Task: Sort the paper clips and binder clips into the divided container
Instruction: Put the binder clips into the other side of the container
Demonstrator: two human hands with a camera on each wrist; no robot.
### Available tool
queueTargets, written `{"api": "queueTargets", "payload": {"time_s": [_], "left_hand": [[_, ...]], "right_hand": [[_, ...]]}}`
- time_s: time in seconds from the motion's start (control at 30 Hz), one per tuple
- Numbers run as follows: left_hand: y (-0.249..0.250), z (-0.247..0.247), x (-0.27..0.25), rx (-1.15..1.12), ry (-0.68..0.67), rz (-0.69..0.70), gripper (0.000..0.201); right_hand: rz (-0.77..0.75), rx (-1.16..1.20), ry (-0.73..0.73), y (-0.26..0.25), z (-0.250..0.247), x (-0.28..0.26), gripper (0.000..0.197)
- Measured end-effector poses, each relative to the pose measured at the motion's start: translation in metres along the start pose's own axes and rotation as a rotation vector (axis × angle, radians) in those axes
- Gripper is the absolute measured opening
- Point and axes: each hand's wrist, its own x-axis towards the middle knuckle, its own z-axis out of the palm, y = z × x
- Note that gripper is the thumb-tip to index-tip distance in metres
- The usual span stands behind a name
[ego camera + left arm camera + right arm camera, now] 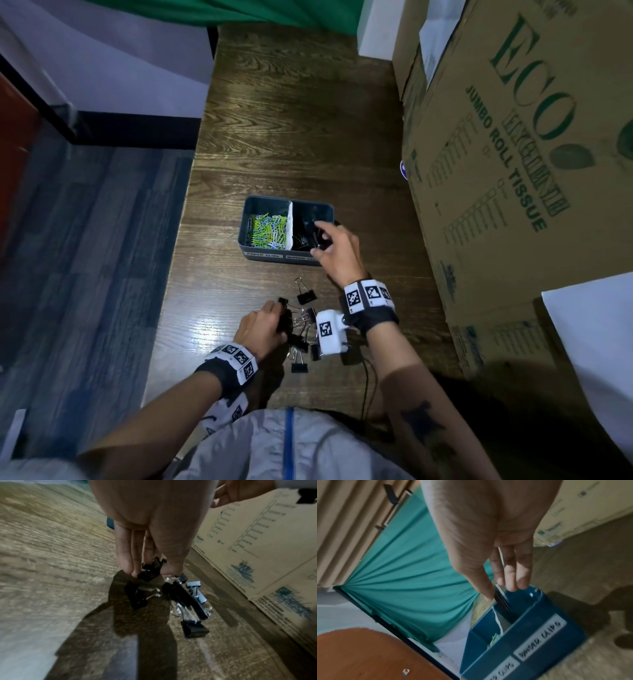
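A blue divided container (287, 199) stands mid-table, with green and white paper clips (269, 231) in its left half and black binder clips (303, 233) in its right half. My right hand (317, 238) hovers over the right half, labelled for binder clips, and pinches a black binder clip (502, 602) between thumb and fingers. Nearer me, several black binder clips (301, 329) lie in a loose pile on the wood. My left hand (279, 313) reaches down into the pile, and its fingertips (133, 572) and thumb pinch one binder clip (148, 575).
Large cardboard boxes (513, 171) stand along the table's right side, close to the container. The table's left edge (181, 260) drops to the floor. A green cloth (274, 13) hangs at the far end. A dark cable (364, 380) runs off the near edge.
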Motion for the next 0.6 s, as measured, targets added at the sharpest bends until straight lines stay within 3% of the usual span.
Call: {"api": "queueTargets", "payload": {"time_s": [0.1,0.17,0.33,0.47,0.6], "left_hand": [[0.005,-0.016,0.004,-0.119,0.067,0.028,0.043],[0.012,-0.036,0.009,-0.18,0.137,0.047,0.036],[0.044,-0.105,0.048,-0.181,0.369,0.112,0.035],[0.061,-0.139,0.073,-0.136,0.432,0.119,0.04],[0.043,-0.113,0.067,-0.052,0.356,0.239,0.032]], "right_hand": [[0.066,-0.01,0.054,0.013,0.001,-0.006,0.054],[0.175,-0.07,0.015,0.031,0.01,-0.024,0.044],[0.404,-0.256,-0.312,0.078,0.042,-0.072,0.033],[0.375,-0.223,-0.395,0.085,0.051,-0.092,0.059],[0.322,-0.308,-0.509,0.09,0.053,-0.095,0.104]]}}
